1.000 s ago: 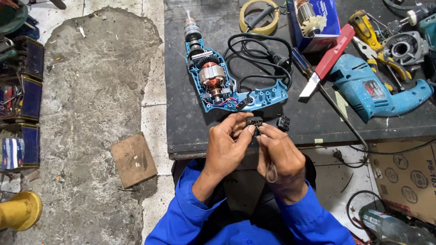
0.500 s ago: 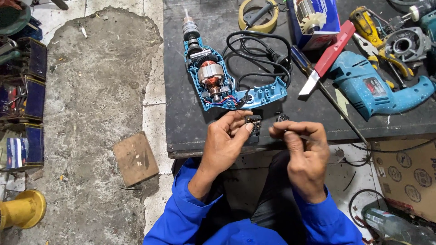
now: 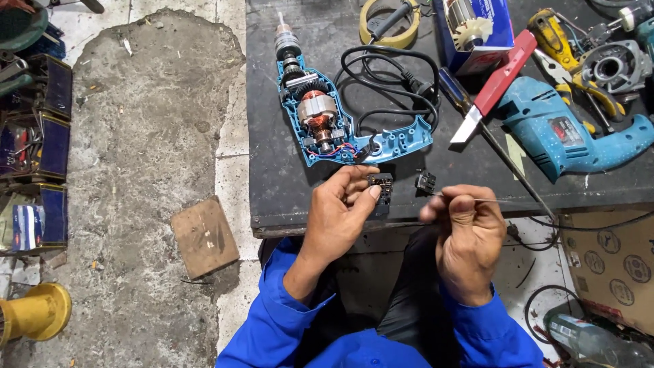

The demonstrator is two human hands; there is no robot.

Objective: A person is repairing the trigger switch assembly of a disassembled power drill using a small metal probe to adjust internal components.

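My left hand (image 3: 340, 211) is raised in front of me, fingers curled, thumb and fingertips pinched together. My right hand (image 3: 463, 228) is beside it, apart, closed in a loose fist with a pinch. Both forearms wear blue sleeves.

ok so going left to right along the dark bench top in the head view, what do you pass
opened blue drill half-shell with copper motor → coiled black power cord → red-handled flat tool → closed blue electric drill
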